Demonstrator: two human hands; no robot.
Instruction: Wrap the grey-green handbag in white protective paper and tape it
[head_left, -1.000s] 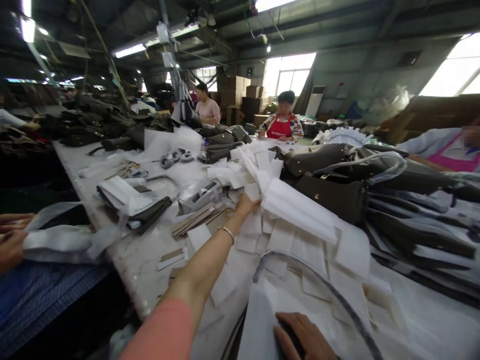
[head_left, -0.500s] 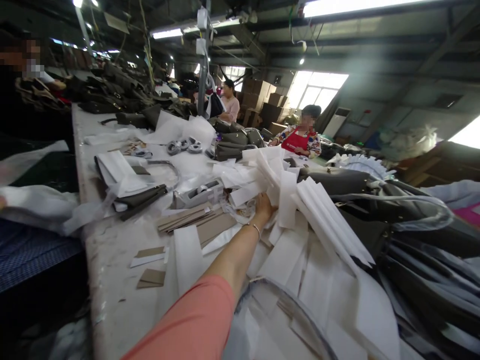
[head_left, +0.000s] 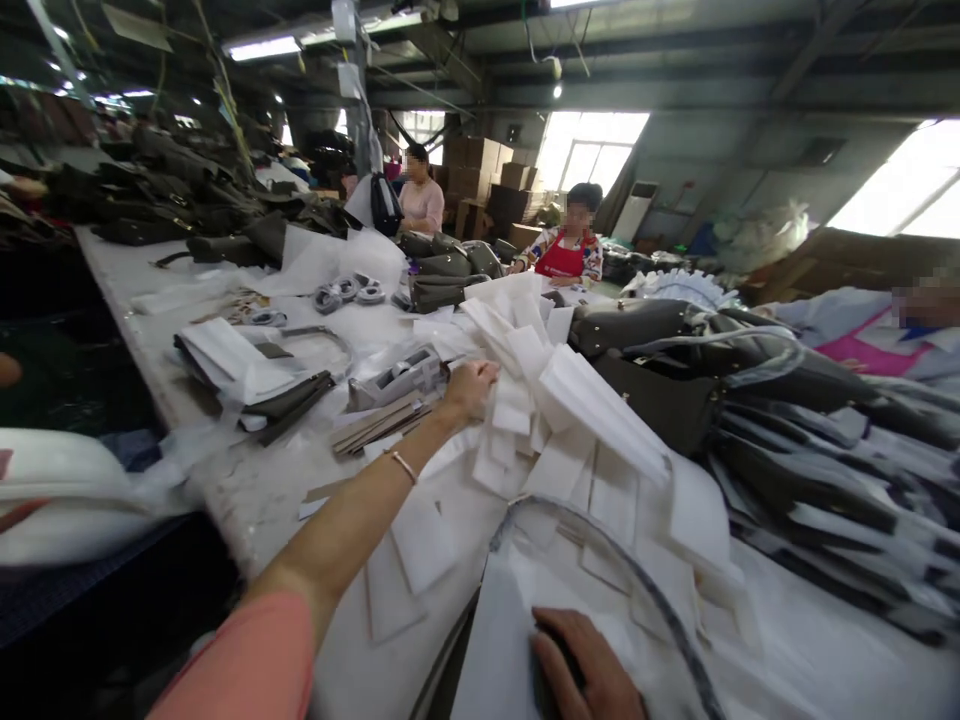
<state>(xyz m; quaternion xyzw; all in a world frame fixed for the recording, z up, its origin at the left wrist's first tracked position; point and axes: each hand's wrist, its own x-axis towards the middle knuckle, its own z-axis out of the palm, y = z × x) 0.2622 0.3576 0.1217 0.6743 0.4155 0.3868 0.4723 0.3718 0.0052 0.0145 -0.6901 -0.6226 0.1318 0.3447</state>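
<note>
My left hand is stretched forward among the white foam sheets, its fingers curled together. What lies between them, if anything, is hidden. Close to me at the bottom, my right hand has its fingers bent around a dark edge of a bag. A white sheet covers much of this bag. Its wrapped handle arches over the loose sheets beyond my right hand.
Grey-brown cardboard strips and a grey holder lie left of my left hand. Dark bags are piled at the right. Rolls stand farther back. Co-workers are across the table and at the right.
My left hand has drawn back and left from the upright foam sheets, its fingers now curled. My right hand has come into view at the bottom. The view has turned right.
</note>
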